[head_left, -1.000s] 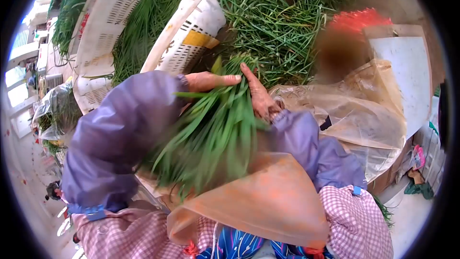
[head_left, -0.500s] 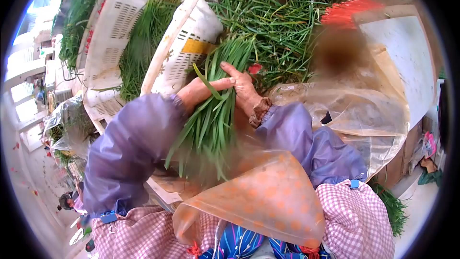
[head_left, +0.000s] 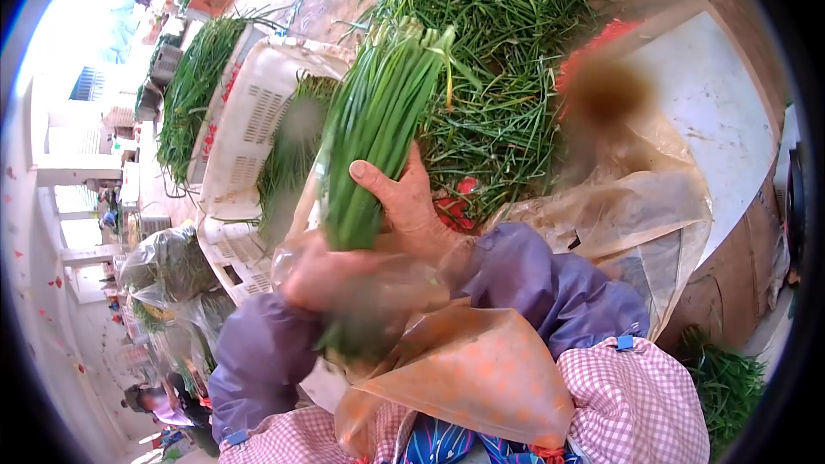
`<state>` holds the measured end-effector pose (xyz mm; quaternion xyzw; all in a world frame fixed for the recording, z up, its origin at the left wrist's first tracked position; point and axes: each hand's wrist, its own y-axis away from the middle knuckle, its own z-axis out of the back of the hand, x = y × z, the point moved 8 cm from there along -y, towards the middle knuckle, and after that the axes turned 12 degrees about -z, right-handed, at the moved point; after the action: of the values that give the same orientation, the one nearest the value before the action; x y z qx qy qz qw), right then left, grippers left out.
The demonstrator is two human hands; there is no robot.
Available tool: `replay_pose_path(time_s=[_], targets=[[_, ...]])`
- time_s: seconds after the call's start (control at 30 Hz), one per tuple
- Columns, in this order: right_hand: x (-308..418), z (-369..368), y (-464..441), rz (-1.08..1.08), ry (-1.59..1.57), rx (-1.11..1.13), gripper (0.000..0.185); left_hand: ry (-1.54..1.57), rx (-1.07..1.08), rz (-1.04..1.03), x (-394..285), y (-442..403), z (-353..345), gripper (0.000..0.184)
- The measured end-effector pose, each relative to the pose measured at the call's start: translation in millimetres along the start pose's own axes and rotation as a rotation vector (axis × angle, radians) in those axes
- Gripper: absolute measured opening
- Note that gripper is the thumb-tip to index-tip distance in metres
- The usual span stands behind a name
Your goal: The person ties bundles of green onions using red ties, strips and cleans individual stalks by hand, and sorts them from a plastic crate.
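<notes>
A thick bunch of green chives (head_left: 378,129) stands tilted up in front of me, its cut ends at the top. My right hand (head_left: 414,206) is closed round its right side, the thumb lying across the front of the stalks. Lower down, my left hand (head_left: 365,279) lies across the bunch; motion blurs its fingers, so their grip is unclear. Leaf tips show below that hand, smeared. An orange-spotted plastic sheet (head_left: 473,369) covers my lap under the bunch.
Loose chives (head_left: 498,60) are heaped beyond my hands. On the left stands a white plastic basket (head_left: 258,107) holding more chives. Clear plastic sheeting (head_left: 619,198) and a white board (head_left: 705,112) lie on the right. Another person (head_left: 172,404) is at the far left.
The bunch has moved up and stands more upright. My hands, crossed at its middle before, are now apart: the right on its side, the left lower down. The view has shifted slightly.
</notes>
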<state>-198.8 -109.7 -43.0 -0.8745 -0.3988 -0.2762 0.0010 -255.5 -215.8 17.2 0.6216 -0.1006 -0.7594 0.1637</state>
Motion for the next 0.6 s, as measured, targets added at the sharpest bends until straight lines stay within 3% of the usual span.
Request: replay_pose_path(time_s=[0.03, 0.07, 0.1, 0.13, 0.17, 0.2, 0.27, 0.3, 0.4, 0.43, 0.53, 0.6], targets=[[-3, 3, -2, 0.007, -0.006, 0.001, 0.063, -0.053, -0.017, -0.026, -24, 1, 12, 0.037], [-16, -7, -4, -0.099, -0.184, 0.198, 0.068, 0.223, -0.168, 0.102, -54, 5, 20, 0.037], [-24, -21, -1, -0.206, -0.359, 0.4, 0.073, 0.046, -0.23, 0.059, -62, 5, 41, 0.039], [-26, -25, 2, -0.2, -0.364, 0.41, 0.073, -0.135, -0.291, 0.016, -70, 6, 62, 0.04], [-36, -41, 12, -0.323, -0.459, 0.546, 0.071, -0.374, -0.197, -0.156, -52, -2, 70, 0.044], [-42, -56, 24, -0.455, -0.548, 0.681, 0.07, -0.397, -0.116, -0.119, -38, -6, 59, 0.049], [-24, -54, 13, -0.449, -0.605, 0.698, 0.066, 0.08, -0.517, -0.222, -76, 18, 101, 0.054], [-16, -51, 11, -0.455, -0.659, 0.709, 0.063, 0.127, -0.388, -0.226, -70, 25, 117, 0.062], [-6, -44, 3, -0.371, -0.677, 0.636, 0.059, -0.119, -0.339, -0.11, -43, 44, 90, 0.071], [3, -41, -2, -0.327, -0.73, 0.65, 0.056, -0.021, -0.414, -0.131, -43, 54, 88, 0.08], [-13, 3, -37, -0.303, -0.622, 0.431, 0.056, 0.083, -0.481, -0.087, -27, 89, 102, 0.078], [11, 3, -43, -0.259, -0.652, 0.329, 0.049, 0.138, -0.481, -0.127, -22, 103, 106, 0.063]])
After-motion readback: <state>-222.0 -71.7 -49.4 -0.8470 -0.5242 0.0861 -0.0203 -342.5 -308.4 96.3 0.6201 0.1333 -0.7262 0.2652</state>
